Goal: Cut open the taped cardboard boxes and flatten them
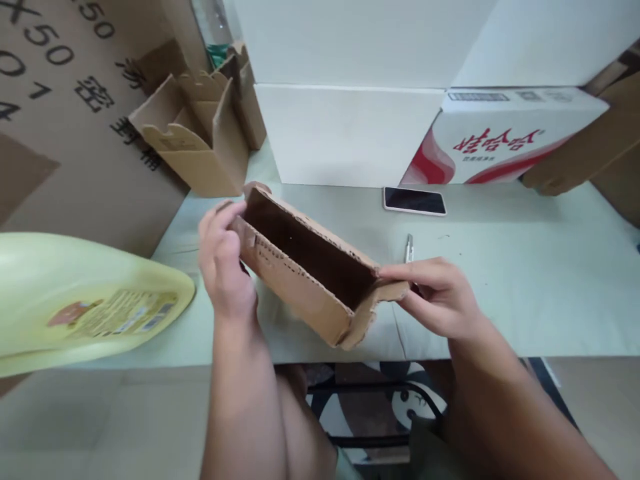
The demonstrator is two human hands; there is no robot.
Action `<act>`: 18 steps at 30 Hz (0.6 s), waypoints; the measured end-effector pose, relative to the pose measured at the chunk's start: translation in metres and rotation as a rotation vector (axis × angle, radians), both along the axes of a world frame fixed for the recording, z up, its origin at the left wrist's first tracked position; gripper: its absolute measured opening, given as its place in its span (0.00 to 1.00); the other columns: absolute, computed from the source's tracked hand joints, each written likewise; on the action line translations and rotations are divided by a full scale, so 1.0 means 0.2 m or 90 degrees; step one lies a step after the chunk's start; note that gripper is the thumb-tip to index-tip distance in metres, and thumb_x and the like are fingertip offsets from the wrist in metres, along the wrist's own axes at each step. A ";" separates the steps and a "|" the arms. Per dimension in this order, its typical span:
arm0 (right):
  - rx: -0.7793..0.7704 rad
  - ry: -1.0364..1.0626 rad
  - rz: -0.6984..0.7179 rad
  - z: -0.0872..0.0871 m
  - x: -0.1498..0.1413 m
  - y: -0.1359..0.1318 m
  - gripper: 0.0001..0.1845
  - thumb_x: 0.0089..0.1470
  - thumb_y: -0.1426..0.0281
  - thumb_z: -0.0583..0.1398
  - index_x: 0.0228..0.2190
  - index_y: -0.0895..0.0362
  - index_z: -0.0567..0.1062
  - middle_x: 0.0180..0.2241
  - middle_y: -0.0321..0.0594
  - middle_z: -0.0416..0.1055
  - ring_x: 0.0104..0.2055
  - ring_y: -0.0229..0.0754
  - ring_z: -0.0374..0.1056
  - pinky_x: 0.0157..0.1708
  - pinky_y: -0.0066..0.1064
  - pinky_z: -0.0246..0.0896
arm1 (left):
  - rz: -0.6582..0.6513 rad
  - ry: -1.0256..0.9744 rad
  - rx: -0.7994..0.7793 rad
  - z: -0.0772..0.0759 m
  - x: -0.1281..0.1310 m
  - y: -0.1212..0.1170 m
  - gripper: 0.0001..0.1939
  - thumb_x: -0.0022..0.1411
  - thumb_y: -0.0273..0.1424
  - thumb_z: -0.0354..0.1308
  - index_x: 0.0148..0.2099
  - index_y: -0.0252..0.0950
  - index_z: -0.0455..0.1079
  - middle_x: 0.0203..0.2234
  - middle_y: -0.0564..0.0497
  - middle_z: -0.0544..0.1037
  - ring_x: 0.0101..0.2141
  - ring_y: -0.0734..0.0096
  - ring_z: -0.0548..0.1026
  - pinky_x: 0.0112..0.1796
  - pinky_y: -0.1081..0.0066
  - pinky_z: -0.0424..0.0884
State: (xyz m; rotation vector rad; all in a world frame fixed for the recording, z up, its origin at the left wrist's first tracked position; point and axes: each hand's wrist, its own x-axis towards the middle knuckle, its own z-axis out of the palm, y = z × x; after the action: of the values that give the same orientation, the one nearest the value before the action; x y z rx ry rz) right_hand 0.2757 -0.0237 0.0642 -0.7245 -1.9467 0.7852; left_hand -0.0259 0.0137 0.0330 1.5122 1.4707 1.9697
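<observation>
Here's the box (295, 287), mid-dial over the bench (530, 287): left hand (225, 260) gripping its ten o'clock end, right hand (443, 297) pinching the flap (367, 317) at four o'clock; flap-working, seemingly, calling next for a steady left, controlled right

From here I see the open box (297, 293) brown, darker inside; the tabletop (525, 287) pale mint; the container (100, 280) light yellow-green; the phone (415, 201) black with a pale rim; the printed carton (500, 170) white with red lettering and sweeping red bands.
</observation>
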 end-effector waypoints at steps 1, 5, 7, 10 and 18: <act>0.006 -0.005 -0.016 -0.02 -0.01 0.00 0.18 0.68 0.74 0.61 0.52 0.52 0.86 0.22 0.34 0.77 0.18 0.31 0.62 0.20 0.24 0.59 | 0.002 0.009 0.024 0.00 0.01 0.01 0.15 0.70 0.42 0.54 0.45 0.44 0.81 0.51 0.48 0.80 0.62 0.55 0.73 0.68 0.54 0.62; 0.013 -0.058 -0.077 -0.06 0.01 0.03 0.26 0.70 0.69 0.61 0.66 0.51 0.76 0.20 0.27 0.66 0.19 0.32 0.56 0.21 0.25 0.57 | -0.001 -0.023 0.133 0.02 0.05 0.03 0.15 0.69 0.44 0.54 0.33 0.43 0.72 0.40 0.47 0.77 0.57 0.54 0.75 0.64 0.49 0.68; 0.034 -0.074 -0.141 -0.09 0.04 0.03 0.26 0.70 0.66 0.63 0.67 0.47 0.75 0.26 0.30 0.69 0.24 0.35 0.63 0.28 0.28 0.65 | -0.035 -0.032 0.145 0.02 0.08 0.03 0.17 0.70 0.49 0.54 0.35 0.43 0.67 0.42 0.47 0.76 0.53 0.54 0.77 0.56 0.49 0.75; 0.068 -0.036 -0.239 -0.15 0.07 0.03 0.29 0.65 0.63 0.68 0.65 0.41 0.73 0.46 0.41 0.76 0.46 0.45 0.74 0.46 0.37 0.74 | -0.101 -0.048 0.099 0.00 0.11 0.02 0.16 0.67 0.51 0.58 0.40 0.44 0.67 0.43 0.48 0.77 0.42 0.59 0.79 0.43 0.55 0.78; -0.002 -0.043 -0.047 -0.19 0.05 0.05 0.19 0.68 0.66 0.59 0.58 0.49 0.78 0.61 0.50 0.75 0.63 0.54 0.74 0.63 0.48 0.73 | -0.089 0.169 0.000 -0.05 0.15 0.02 0.16 0.67 0.42 0.63 0.56 0.49 0.76 0.60 0.46 0.74 0.62 0.50 0.73 0.66 0.46 0.68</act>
State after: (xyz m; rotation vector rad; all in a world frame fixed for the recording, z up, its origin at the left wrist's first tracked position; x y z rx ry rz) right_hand 0.2863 -0.0140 0.0263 -0.8291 -1.9677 0.7279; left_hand 0.0049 0.0174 0.0232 1.8809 1.4158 1.7425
